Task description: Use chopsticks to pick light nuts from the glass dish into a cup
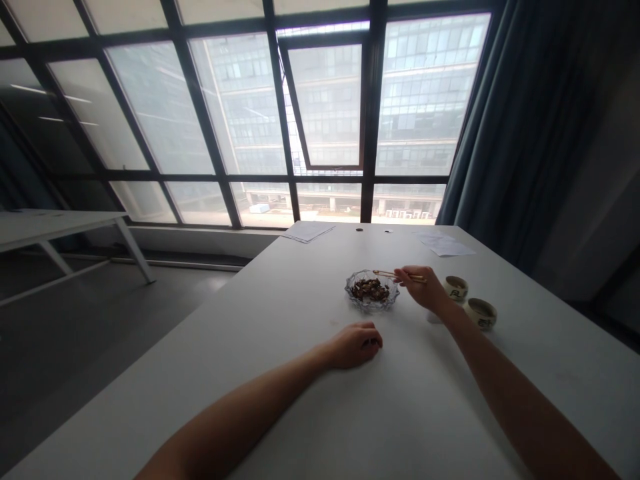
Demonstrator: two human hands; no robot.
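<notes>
My right hand [419, 287] grips a pair of wooden chopsticks [386, 273], their tips pointing left over the far right rim of a clear glass dish [354, 300]. Small dark-brown pieces [370, 289] fill the dish; their kind is too small to tell. Nothing can be made out between the chopstick tips. My left hand [354, 345] rests on the table in front of the dish, apart from it, with its fingers curled in. Close by my right wrist stand two cream cups with dark characters, a farther cup [457, 289] and a nearer cup [481, 314].
The white table [280, 300] reaches toward a wall of windows. Paper sheets lie at its far left [308, 231] and far right [445, 243]. A pale object [435, 318] is partly hidden by my right wrist. Another table [60, 227] stands left; a dark curtain [487, 133] hangs right.
</notes>
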